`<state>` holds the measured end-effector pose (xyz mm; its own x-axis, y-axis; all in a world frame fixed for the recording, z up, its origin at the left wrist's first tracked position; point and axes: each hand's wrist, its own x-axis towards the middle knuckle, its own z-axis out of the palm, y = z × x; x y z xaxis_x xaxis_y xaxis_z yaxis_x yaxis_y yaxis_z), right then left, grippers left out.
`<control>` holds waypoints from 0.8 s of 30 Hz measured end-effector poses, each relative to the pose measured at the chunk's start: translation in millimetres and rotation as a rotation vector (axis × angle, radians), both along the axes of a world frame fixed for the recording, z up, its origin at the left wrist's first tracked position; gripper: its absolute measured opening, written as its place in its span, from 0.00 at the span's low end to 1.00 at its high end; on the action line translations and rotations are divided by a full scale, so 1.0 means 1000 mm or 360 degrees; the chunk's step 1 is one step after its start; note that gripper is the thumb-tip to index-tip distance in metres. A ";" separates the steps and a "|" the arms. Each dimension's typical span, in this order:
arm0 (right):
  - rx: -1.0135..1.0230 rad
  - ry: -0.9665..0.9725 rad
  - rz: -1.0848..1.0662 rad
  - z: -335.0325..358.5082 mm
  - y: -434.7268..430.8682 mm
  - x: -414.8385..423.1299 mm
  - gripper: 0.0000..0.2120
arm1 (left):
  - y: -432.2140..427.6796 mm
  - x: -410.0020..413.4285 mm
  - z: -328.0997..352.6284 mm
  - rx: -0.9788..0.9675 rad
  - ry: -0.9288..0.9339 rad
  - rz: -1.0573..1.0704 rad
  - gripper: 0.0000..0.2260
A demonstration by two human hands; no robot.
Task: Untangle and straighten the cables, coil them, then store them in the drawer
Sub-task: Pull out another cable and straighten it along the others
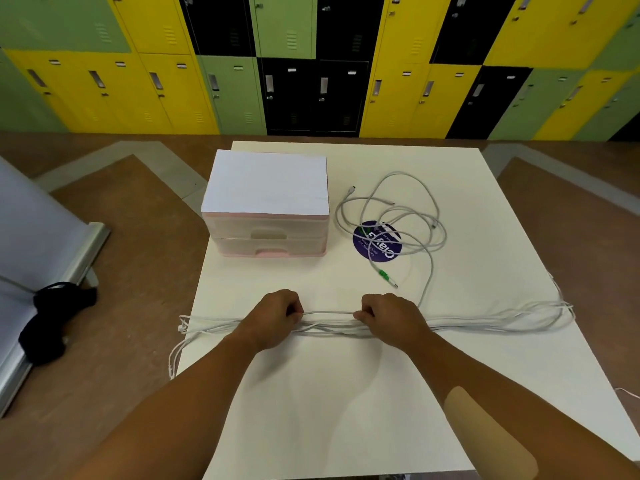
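Note:
Several straightened white cables lie side by side across the white table, their ends hanging off its left edge. My left hand and my right hand each pinch one white cable, which is stretched between them just above the bundle. A tangled heap of white cables sits further back on the right, one of them with a green plug. The small pink and white drawer unit stands at the back left with both drawers closed.
A round purple sticker lies under the tangled cables. A black bundle rests on a grey metal structure at the left. Coloured lockers line the wall behind the table.

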<state>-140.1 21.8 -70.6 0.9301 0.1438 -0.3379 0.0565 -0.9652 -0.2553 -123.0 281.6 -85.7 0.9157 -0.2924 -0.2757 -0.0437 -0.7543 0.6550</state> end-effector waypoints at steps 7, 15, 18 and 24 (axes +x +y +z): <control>0.0147 0.0072 -0.0015 -0.001 -0.015 -0.008 0.06 | -0.001 0.001 -0.002 0.0054 0.0005 -0.0040 0.05; -0.0054 -0.0058 0.0082 0.004 -0.022 -0.010 0.12 | -0.001 0.006 -0.003 0.0269 -0.0076 -0.0248 0.05; 0.0008 -0.0060 0.0108 0.003 -0.022 -0.012 0.11 | -0.016 0.011 0.004 0.0298 -0.0134 -0.0316 0.06; 0.0116 -0.0110 0.0106 0.001 -0.020 -0.012 0.12 | -0.076 0.016 0.012 0.0387 -0.0354 -0.0572 0.12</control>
<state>-152.3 1.4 -69.8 0.9384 0.2281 -0.2597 0.1399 -0.9377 -0.3181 -107.4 206.1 -73.3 0.8129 -0.5525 -0.1842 -0.4486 -0.7957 0.4070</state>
